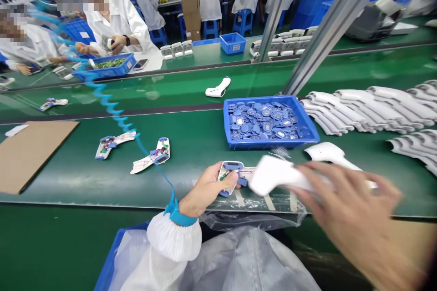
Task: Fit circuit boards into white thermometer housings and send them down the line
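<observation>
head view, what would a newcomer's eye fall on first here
Probably the blue tray full of small blue parts, right of centre on the green bench. Next, the blurred white shell in the right hand's grip, in front of the tray, just right of the opened device in the left hand's grip. A bright blue coiled cord runs from upper left to the wristband.

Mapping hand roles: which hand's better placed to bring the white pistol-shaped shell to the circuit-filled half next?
Right hand, probably: it holds the white pistol-shaped shell near the circuit-filled half gripped by the left hand.
</observation>
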### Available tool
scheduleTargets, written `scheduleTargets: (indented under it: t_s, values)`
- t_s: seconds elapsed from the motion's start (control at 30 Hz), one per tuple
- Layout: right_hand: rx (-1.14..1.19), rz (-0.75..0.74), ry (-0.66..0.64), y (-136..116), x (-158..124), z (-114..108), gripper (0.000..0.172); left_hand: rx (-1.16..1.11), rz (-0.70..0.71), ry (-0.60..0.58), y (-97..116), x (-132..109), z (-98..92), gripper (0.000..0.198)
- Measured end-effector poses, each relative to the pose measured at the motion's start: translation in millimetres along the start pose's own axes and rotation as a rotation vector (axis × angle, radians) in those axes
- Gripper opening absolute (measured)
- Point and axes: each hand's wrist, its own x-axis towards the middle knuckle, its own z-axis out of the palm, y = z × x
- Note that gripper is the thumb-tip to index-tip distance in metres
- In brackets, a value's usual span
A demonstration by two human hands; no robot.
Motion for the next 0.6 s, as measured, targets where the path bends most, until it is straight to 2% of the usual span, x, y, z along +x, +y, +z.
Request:
scheduleTargets:
  t_s: [0.03,0.13,0.23,0.3,0.33,0.4,0.47,0.5,0.53,0.6]
  values:
    - [-0.073,-0.108,0.028,-20.9,9.2,3.5,0.028,0.006,0.014,-0.004,-0.4,0.2,0.8,0.059]
    - [-0.130,-0.245,-0.007,-61.0,31.9,17.5,0.027,0.102,0.040,0.035,-3.4,-0.4,1.9,0.054]
    - [-0.037,-0.295,-0.063,-72.1,40.8,30.1,0.037,0.249,0.086,0.066,-7.6,-2.9,0.5,0.041]
    - [0.050,-0.288,-0.120,-72.4,42.3,33.9,0.040,0.273,0.142,0.026,-9.0,-5.4,-0.5,0.039]
    - [0.097,-0.242,-0.180,-72.2,42.9,33.7,0.040,0.268,0.162,0.000,-8.8,-6.9,-0.6,0.040]
    - [0.231,-0.076,-0.415,-71.9,45.3,29.7,0.041,0.260,0.186,-0.037,-7.1,-10.0,0.3,0.045]
    - [0.429,0.112,-0.691,-72.1,49.2,22.8,0.041,0.306,0.198,-0.002,-4.7,-12.8,2.2,0.052]
    - [0.529,0.190,-0.780,-72.1,51.1,19.4,0.041,0.357,0.204,0.045,-3.9,-13.9,3.2,0.058]
    - [0.621,0.250,-0.823,-72.3,52.8,16.6,0.040,0.421,0.215,0.098,-3.9,-14.8,4.2,0.062]
    - [0.744,0.346,-0.814,-72.8,54.9,13.2,0.043,0.551,0.264,0.189,-6.9,-16.0,5.7,0.060]
